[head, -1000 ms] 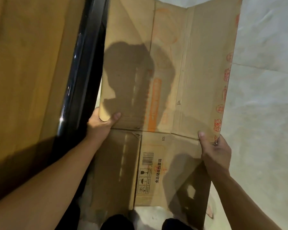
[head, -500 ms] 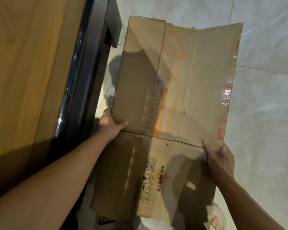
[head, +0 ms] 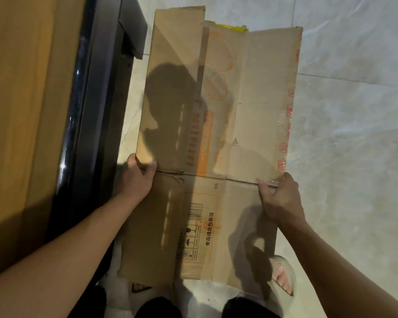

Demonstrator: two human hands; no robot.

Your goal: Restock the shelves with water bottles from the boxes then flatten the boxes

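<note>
— What can be read on the cardboard box (head: 216, 134)?

— The lower panel carries "食品储运包装箱" (head: 209, 228) in black, next to a barcode (head: 195, 211) and a column of handling symbols (head: 191, 245). "HS" (head: 215, 185) sits just under the crease. Orange print runs up the upper panel and down its right edge (too faint to read).

— Where is the box, and how does the person hold it?

— It is flattened, mid-frame, over the pale tiled floor (head: 354, 157), with a dark-edged wooden surface (head: 21, 111) along the left. The left hand (head: 138, 177) grips the left edge at the crease, thumb on the face. The right hand (head: 280, 198) grips the right edge at the same crease, thumb on top, fingers curled round.

— What differs from a second ago?

— Then the far edge ran off the top of the frame. Now all of it shows, with a yellow strip (head: 230, 27) on it, and a sandalled foot (head: 283, 276) shows at the lower right. Both grips are unchanged.
</note>
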